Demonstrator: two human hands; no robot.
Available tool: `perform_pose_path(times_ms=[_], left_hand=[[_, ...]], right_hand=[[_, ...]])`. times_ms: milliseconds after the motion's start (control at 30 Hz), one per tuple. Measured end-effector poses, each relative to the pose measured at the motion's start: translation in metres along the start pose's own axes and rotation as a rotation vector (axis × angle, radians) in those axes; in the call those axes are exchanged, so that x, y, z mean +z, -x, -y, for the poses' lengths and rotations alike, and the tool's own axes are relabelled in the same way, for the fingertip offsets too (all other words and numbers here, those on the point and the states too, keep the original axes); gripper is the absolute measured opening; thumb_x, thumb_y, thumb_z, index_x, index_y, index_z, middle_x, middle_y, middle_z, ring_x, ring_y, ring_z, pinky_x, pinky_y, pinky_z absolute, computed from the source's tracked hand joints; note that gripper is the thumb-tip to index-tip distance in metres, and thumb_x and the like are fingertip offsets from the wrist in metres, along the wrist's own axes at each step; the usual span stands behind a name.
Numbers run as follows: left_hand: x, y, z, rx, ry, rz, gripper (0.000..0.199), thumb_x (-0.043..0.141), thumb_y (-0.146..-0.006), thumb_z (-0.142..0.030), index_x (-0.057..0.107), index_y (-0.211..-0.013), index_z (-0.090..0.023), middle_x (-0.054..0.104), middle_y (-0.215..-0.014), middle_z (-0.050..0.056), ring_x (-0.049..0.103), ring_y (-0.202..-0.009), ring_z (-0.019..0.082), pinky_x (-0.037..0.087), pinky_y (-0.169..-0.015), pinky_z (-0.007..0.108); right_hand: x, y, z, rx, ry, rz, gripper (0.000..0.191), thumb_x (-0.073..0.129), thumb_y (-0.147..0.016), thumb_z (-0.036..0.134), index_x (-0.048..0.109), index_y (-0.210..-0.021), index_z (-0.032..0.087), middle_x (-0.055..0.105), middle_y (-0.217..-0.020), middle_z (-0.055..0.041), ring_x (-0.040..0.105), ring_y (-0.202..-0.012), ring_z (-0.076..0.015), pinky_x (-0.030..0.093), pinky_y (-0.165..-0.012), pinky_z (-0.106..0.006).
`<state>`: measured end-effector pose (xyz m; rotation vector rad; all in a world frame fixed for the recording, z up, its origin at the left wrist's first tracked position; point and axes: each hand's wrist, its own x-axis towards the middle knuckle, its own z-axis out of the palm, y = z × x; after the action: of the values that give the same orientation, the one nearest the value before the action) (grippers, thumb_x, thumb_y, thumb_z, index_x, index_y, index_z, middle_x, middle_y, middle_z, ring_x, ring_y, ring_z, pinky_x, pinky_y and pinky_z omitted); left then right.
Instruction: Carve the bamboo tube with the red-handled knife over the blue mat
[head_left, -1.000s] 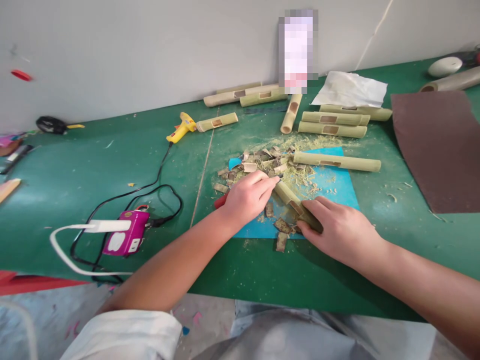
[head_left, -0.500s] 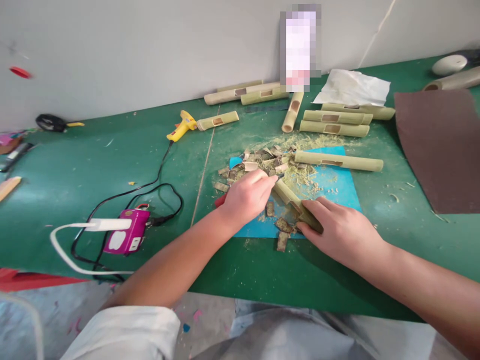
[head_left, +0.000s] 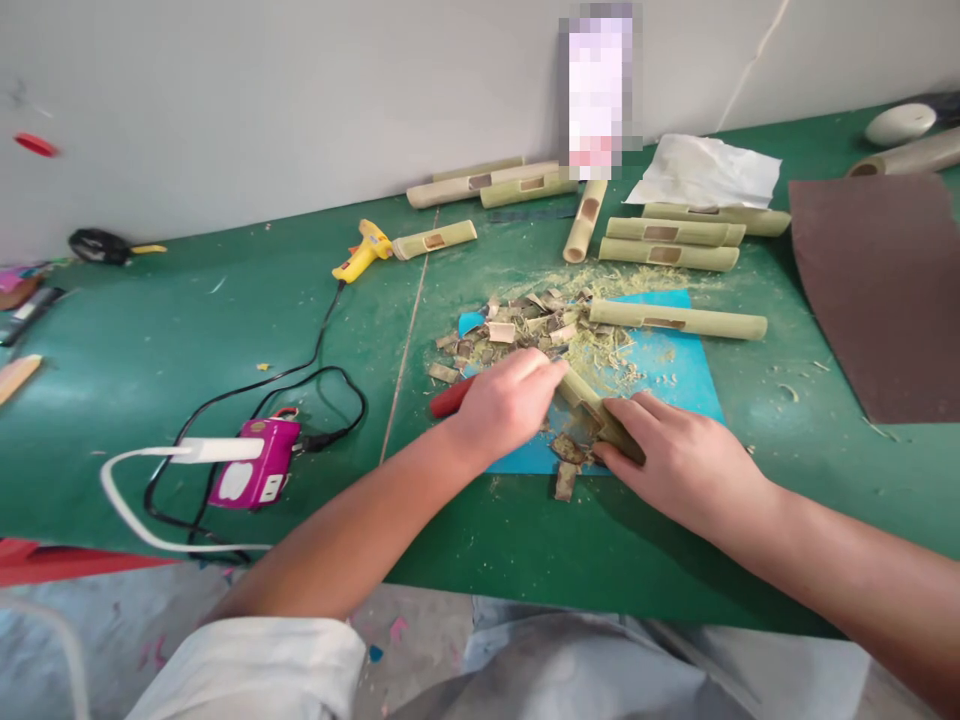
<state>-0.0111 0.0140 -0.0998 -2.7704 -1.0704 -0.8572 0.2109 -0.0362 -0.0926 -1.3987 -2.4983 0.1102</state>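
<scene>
My right hand grips the lower end of a bamboo tube, which slants across a blue sheet and has a rectangular notch cut in its upper side. Closed beside the tube's far end, my left hand pinches a thin dark-tipped tool, mostly hidden by the fingers. A red handle shows behind that hand and seems to lie on the table. Around the hands are a heap of bamboo chips and shavings. Another notched bamboo tube rests past the right hand.
More notched bamboo tubes lie toward the wall, some under white paper. To the left are a yellow glue gun, a purple power adapter with cables, and a tape measure. A brown sheet covers the right side.
My left hand has moved slightly right and down along the bamboo tube, uncovering more of the red handle. My right hand and the tube have stayed in place.
</scene>
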Motion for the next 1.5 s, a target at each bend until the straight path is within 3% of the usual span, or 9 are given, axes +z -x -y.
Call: perform_pose_path(times_ms=[300,433,533,667,800,900,1033,1133,1500], left_hand=[[0.0002,0.0009,-0.0043,0.023,0.031,0.016,0.021,0.047,-0.098,-0.011,0.065,-0.108,-0.01,0.065,-0.081,0.006,0.062,-0.076,0.014,0.055,-0.072,0.026],[-0.0018,0.0,-0.0061,-0.035,0.007,0.012,0.022,0.045,-0.099,-0.012,0.065,-0.106,-0.01,0.063,-0.08,0.006,0.062,-0.076,0.015,0.055,-0.072,0.027],[-0.0015,0.0005,-0.0042,0.032,0.052,0.048,0.022,0.045,-0.099,-0.014,0.065,-0.108,-0.011,0.063,-0.079,0.005,0.062,-0.076,0.014,0.055,-0.072,0.027],[-0.0006,0.0018,-0.0007,-0.037,0.077,0.001,0.021,0.047,-0.099,-0.014,0.067,-0.104,-0.011,0.063,-0.079,0.005,0.062,-0.075,0.014,0.054,-0.071,0.027],[-0.0024,-0.0006,-0.0022,0.029,0.154,0.045,0.022,0.047,-0.1,-0.016,0.067,-0.107,-0.012,0.066,-0.083,0.006,0.064,-0.078,0.014,0.055,-0.073,0.026],[-0.0041,-0.0036,-0.003,-0.052,0.109,-0.001,0.02,0.05,-0.099,-0.018,0.069,-0.097,-0.013,0.066,-0.078,0.005,0.063,-0.075,0.014,0.053,-0.07,0.027],[-0.0038,-0.0042,-0.0023,0.027,0.11,0.025,0.02,0.049,-0.099,-0.017,0.068,-0.102,-0.013,0.066,-0.079,0.005,0.063,-0.076,0.014,0.053,-0.071,0.027],[-0.0026,-0.0026,-0.0002,-0.035,0.071,-0.014,0.021,0.047,-0.1,-0.017,0.068,-0.1,-0.013,0.066,-0.079,0.005,0.063,-0.074,0.014,0.053,-0.069,0.026],[-0.0037,0.0009,-0.0028,0.034,0.041,0.046,0.024,0.044,-0.1,-0.017,0.067,-0.106,-0.013,0.066,-0.08,0.005,0.063,-0.076,0.014,0.054,-0.07,0.026]], right_hand=[[-0.001,-0.0013,0.0003,-0.019,-0.016,0.002,0.018,0.053,-0.091,0.032,0.064,-0.094,0.017,0.063,-0.078,-0.0028,0.055,-0.058,-0.0133,0.03,-0.051,-0.028],[-0.0001,-0.0009,0.0005,-0.006,-0.006,-0.005,0.017,0.056,-0.09,0.032,0.064,-0.092,0.017,0.062,-0.078,-0.0019,0.057,-0.058,-0.0142,0.03,-0.05,-0.028],[0.0001,-0.0009,0.0015,-0.019,-0.008,-0.004,0.017,0.056,-0.09,0.032,0.064,-0.092,0.017,0.061,-0.076,-0.0013,0.057,-0.058,-0.0145,0.031,-0.05,-0.029],[-0.0001,-0.0011,0.0023,-0.008,-0.014,-0.01,0.016,0.057,-0.089,0.032,0.064,-0.09,0.018,0.062,-0.078,-0.0017,0.056,-0.058,-0.0143,0.03,-0.05,-0.029],[-0.0012,-0.0011,0.0017,0.014,-0.009,0.017,0.016,0.056,-0.089,0.033,0.064,-0.089,0.019,0.061,-0.075,-0.0009,0.055,-0.057,-0.0138,0.029,-0.05,-0.029],[-0.002,-0.0015,0.0008,0.021,-0.019,0.022,0.018,0.056,-0.09,0.034,0.064,-0.091,0.019,0.063,-0.078,-0.0017,0.055,-0.057,-0.0134,0.029,-0.05,-0.029],[-0.0013,-0.0015,-0.0005,0.007,-0.03,0.005,0.018,0.055,-0.09,0.034,0.065,-0.091,0.018,0.062,-0.076,-0.0015,0.054,-0.057,-0.0131,0.03,-0.05,-0.028],[0.0,-0.0006,-0.0007,0.009,-0.035,-0.004,0.019,0.056,-0.09,0.034,0.065,-0.093,0.018,0.062,-0.078,-0.0014,0.056,-0.057,-0.0135,0.031,-0.05,-0.028],[-0.0022,-0.0014,0.0001,0.038,-0.037,0.066,0.019,0.056,-0.09,0.034,0.065,-0.093,0.018,0.063,-0.08,-0.0023,0.058,-0.06,-0.0146,0.031,-0.051,-0.029]])
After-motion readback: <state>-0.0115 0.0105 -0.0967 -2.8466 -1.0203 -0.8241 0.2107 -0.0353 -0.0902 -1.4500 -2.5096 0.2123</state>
